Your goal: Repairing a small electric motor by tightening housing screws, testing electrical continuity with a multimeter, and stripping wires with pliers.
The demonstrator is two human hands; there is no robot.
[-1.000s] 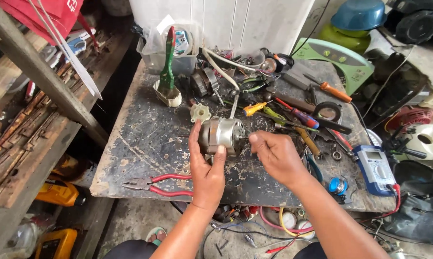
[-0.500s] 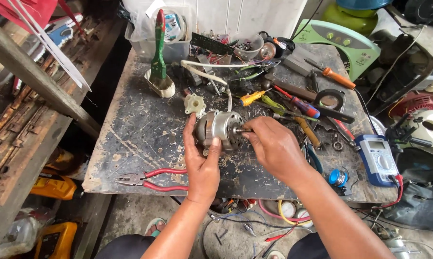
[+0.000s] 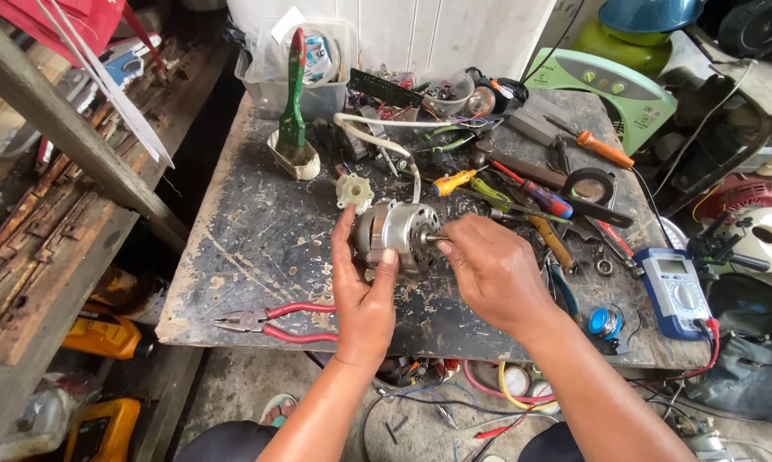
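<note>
A small silver electric motor (image 3: 396, 233) sits over the middle of the worn dark workbench (image 3: 258, 248). My left hand (image 3: 362, 295) cups it from below and behind, thumb on its body. The fingertips of my right hand (image 3: 489, 269) pinch the thin metal shaft (image 3: 435, 239) that sticks out of the motor's right end. A cream plastic fan hub (image 3: 353, 190) lies just beyond the motor.
Red-handled pliers (image 3: 275, 321) lie near the bench's front edge. Screwdrivers, a tape roll (image 3: 590, 185) and other tools crowd the right side, with a blue multimeter (image 3: 677, 291) at the right corner. A green-handled brush (image 3: 293, 111) stands at the back. A wooden shelf (image 3: 52, 171) runs along the left.
My right hand has closed in on the motor's shaft and now pinches it. My left hand keeps its hold on the motor. The camera view has shifted slightly.
</note>
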